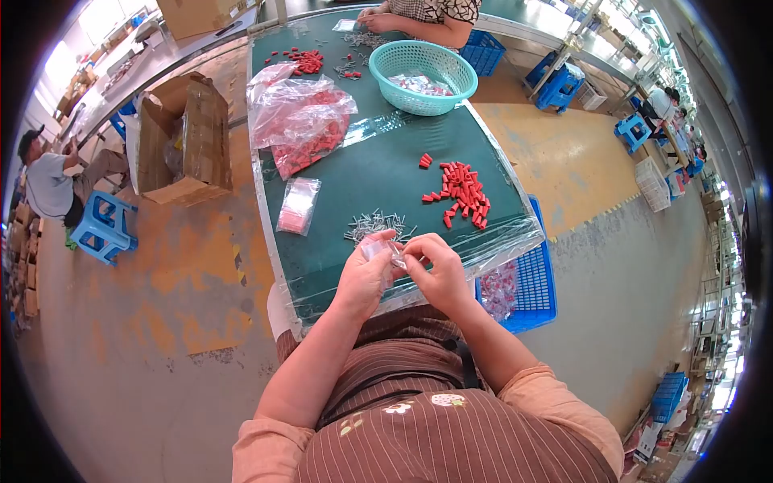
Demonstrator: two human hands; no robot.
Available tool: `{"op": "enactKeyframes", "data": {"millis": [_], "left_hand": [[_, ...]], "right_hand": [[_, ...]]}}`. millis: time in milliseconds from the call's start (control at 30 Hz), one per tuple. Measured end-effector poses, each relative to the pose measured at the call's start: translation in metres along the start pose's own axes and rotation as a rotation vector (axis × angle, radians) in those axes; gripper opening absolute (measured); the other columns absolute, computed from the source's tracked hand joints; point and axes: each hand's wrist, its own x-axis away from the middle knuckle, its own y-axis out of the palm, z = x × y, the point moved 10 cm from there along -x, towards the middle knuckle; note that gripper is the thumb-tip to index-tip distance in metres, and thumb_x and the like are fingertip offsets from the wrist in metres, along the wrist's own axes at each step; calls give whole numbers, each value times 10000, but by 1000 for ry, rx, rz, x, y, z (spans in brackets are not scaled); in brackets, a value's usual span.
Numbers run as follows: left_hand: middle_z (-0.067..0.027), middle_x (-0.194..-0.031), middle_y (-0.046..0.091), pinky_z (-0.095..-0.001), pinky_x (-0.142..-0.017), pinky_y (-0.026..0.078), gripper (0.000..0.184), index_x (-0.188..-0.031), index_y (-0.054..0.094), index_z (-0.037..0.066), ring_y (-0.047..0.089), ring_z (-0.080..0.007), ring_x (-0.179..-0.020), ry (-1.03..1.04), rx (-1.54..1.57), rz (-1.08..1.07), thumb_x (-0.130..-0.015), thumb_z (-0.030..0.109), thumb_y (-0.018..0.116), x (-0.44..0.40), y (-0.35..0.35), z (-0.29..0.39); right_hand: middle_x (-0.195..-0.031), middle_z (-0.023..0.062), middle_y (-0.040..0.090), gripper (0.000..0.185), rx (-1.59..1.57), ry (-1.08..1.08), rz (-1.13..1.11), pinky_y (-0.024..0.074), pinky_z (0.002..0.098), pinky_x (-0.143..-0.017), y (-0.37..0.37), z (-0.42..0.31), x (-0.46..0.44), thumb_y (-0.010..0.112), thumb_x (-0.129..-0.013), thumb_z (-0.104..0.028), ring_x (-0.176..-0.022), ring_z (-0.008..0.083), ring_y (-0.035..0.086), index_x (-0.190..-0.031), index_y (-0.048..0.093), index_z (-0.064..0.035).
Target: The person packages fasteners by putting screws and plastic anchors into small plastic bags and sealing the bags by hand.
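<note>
My left hand [365,274] is closed on a small clear plastic bag [375,250] above the near edge of the green table. Close beside it, my right hand [436,270] pinches at the bag's opening; whether screws are between those fingertips is too small to tell. Just beyond both hands lies a loose pile of silver screws [377,224]. Red plastic plugs [463,191] are heaped to the right of the screws. Off to the left rests a stack of flat clear bags [299,206].
A large plastic bag of red plugs [310,141] lies at the left edge. Farther back stands a turquoise basket [423,76] holding filled bags. Across the table a co-worker's hands [378,18] handle parts. A blue crate [531,282] sits below the right edge; a cardboard box [205,137] stands left.
</note>
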Motion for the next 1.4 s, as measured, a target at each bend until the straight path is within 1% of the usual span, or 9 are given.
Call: {"op": "enactKeyframes", "data": {"millis": [133, 333, 433, 533, 733, 933, 1233, 1333, 1400], "left_hand": [[-85, -1073, 614, -353, -839, 570, 291, -1259, 519, 25, 621, -167, -944, 27, -40, -35, -971, 53, 544, 3, 9, 5], [-8, -747, 586, -241, -542, 489, 87, -984, 638, 15, 545, -94, -618, 98, -391, 53, -936, 88, 634, 1, -6, 14], [9, -701, 568, -226, -487, 406, 73, -940, 650, 26, 490, -69, -556, 149, -362, 128, -926, 97, 654, 1, -10, 16], [18, -701, 554, -216, -481, 388, 75, -934, 649, 25, 467, -58, -553, 159, -395, 142, -923, 99, 660, 2, -9, 15], [40, -687, 542, -194, -476, 341, 127, -944, 670, 16, 437, -46, -539, 15, -419, 86, -898, 131, 696, 1, -17, 14], [41, -754, 624, -206, -570, 418, 134, -913, 733, 9, 503, -35, -650, 139, -891, -48, -860, 131, 717, -4, 3, 37], [44, -738, 619, -213, -597, 425, 124, -900, 733, 7, 518, -47, -669, -58, -774, 19, -855, 122, 730, 0, -2, 26], [43, -737, 627, -209, -588, 419, 110, -883, 730, 17, 526, -49, -659, -9, -741, 60, -856, 123, 733, -5, -11, 22], [42, -724, 625, -232, -588, 427, 125, -864, 729, 14, 512, -48, -657, 10, -706, 93, -837, 135, 741, -7, -15, 22]], "right_hand": [[-862, 56, 645, 137, -389, 289, -5, 474, 277, -712, 8, 56, 6, 606, -923, -114, -782, 131, 601, -963, 630, 16], [-903, 6, 630, 157, -765, 487, -104, 465, 218, -719, 15, 60, 4, 583, -974, -141, -821, 52, 558, -1017, 629, 3], [-900, 26, 641, 146, -847, 579, -49, 475, 251, -723, 16, 49, 2, 622, -930, -109, -810, 81, 579, -1010, 645, 10], [-879, 23, 649, 147, -529, 310, -104, 475, 254, -703, 19, 45, -3, 655, -907, -112, -787, 85, 578, -992, 654, 9], [-823, -16, 622, 98, -538, 397, -167, 455, 201, -655, 18, 59, -3, 666, -915, -72, -730, 47, 543, -965, 655, 11], [-805, -28, 620, 102, -434, 349, -375, 439, 199, -638, 18, 48, -8, 671, -917, -85, -725, 33, 530, -953, 662, 11], [-826, -21, 640, 104, -441, 344, -359, 453, 202, -645, 15, 47, -12, 680, -909, -86, -735, 28, 543, -952, 666, 8], [-835, -10, 632, 106, -415, 365, -321, 463, 217, -659, 12, 53, -14, 686, -891, -74, -747, 54, 562, -961, 661, 2], [-834, 2, 618, 115, -160, 142, -52, 468, 229, -667, -13, 35, -22, 692, -874, -67, -752, 77, 571, -962, 655, -3]]}}
